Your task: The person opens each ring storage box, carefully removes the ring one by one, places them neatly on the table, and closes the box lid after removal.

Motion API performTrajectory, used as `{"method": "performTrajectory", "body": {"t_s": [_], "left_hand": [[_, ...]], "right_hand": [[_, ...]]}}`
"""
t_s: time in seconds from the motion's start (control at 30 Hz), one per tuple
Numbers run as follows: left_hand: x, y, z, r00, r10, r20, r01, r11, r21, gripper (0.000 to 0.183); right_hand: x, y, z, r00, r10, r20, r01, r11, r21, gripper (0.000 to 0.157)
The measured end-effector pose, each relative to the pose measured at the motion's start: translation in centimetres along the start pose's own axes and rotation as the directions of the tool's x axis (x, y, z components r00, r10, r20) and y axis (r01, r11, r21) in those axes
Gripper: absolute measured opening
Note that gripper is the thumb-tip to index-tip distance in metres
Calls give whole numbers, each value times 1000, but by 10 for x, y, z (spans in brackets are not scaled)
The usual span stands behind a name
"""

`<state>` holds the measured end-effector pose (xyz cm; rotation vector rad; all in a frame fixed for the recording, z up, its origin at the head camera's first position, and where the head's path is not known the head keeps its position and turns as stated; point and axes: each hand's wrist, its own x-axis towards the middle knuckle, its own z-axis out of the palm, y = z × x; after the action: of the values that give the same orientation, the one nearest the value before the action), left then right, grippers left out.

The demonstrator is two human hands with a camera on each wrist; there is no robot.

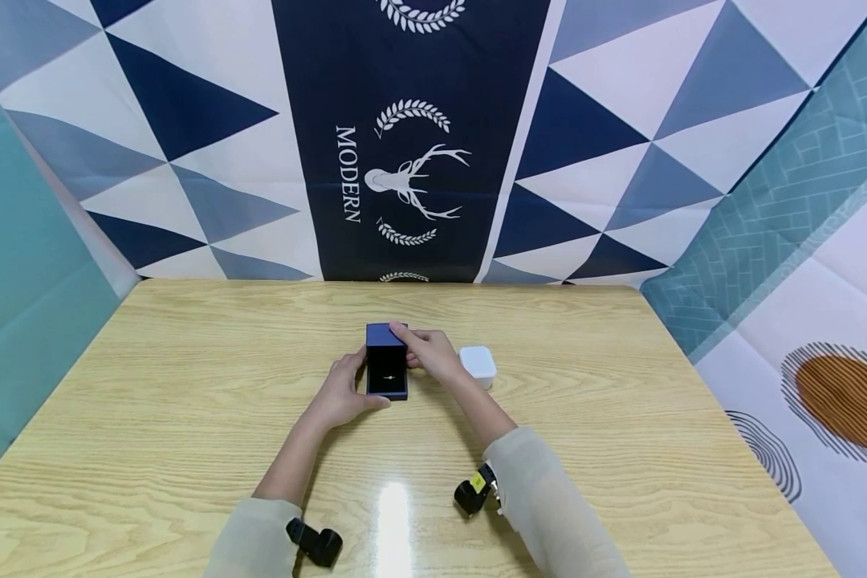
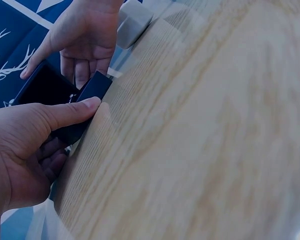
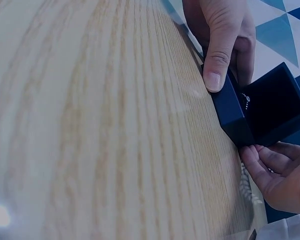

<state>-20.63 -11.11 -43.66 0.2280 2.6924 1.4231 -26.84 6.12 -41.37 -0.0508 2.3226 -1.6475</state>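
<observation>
A dark blue ring box (image 1: 386, 396) stands on the table with its lid (image 1: 384, 334) raised. In its black lining sits a ring with a small stone (image 1: 388, 377). My left hand (image 1: 343, 392) grips the base from the left, its thumb (image 2: 77, 112) across the front edge and its fingers along the far side. On the right, my right hand (image 1: 431, 353) holds the box, thumb on top of the raised lid and other fingers at the side. The right wrist view shows fingertips of the right hand (image 3: 285, 175) touching the box near its bottom corner.
A white rounded case (image 1: 478, 365) stands just right of my right hand, close to the wrist. The wooden table (image 1: 188, 385) ends at a patterned cloth backdrop (image 1: 412, 72) behind the box. Small black cameras (image 1: 318, 546) are strapped at both wrists.
</observation>
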Motion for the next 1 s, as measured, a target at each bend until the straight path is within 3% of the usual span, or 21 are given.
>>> {"method": "performTrajectory", "body": {"t_s": [1.0], "left_hand": [[0,0,1,1000,-9,-7,9,1000,-7,95]], "right_hand": [[3,1,1,1000,26,-2,-26,999,41,65]]}}
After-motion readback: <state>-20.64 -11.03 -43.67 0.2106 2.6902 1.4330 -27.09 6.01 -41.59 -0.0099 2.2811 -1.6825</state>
